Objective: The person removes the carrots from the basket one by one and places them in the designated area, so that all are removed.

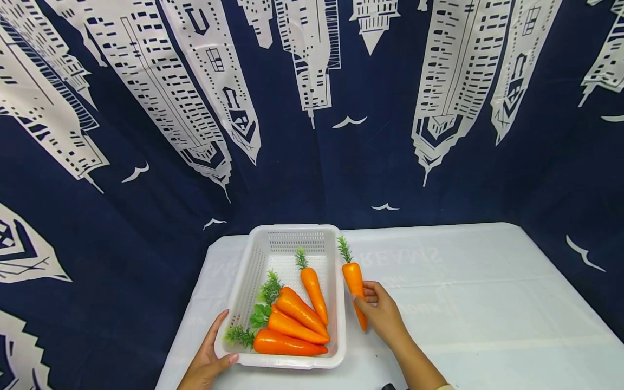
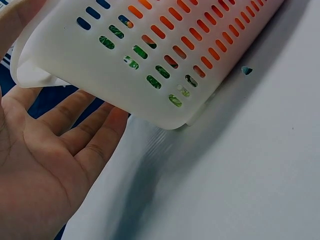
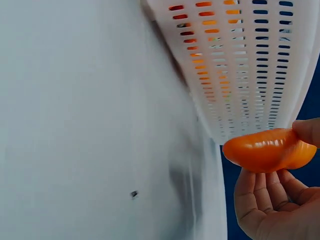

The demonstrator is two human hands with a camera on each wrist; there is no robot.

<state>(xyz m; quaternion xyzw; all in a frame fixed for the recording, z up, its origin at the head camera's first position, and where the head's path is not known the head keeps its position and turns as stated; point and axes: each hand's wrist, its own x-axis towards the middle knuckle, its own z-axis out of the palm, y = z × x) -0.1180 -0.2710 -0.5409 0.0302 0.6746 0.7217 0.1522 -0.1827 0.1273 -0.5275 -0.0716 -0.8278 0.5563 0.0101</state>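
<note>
A white perforated plastic basket [image 1: 341,325] sits on the white-covered table and holds several orange carrots [image 1: 292,344] with green tops. One carrot [image 1: 314,292] inside lies apart from the cluster, along the right side. My left hand [image 1: 207,352] holds the basket's near left corner, thumb at the front rim and fingers along the left side. Just outside the right rim, my right hand [image 1: 385,314] pinches another carrot [image 1: 353,276], its leafy top pointing away from me. In the right wrist view this carrot [image 3: 265,150] appears between thumb and fingers, beside the basket wall.
White cloth [image 1: 487,303] covers the table to the right of the basket. Behind the table hangs a dark blue curtain [image 1: 341,173] with white buildings and birds. A small dark object [image 1: 388,387] shows at the bottom edge of the head view.
</note>
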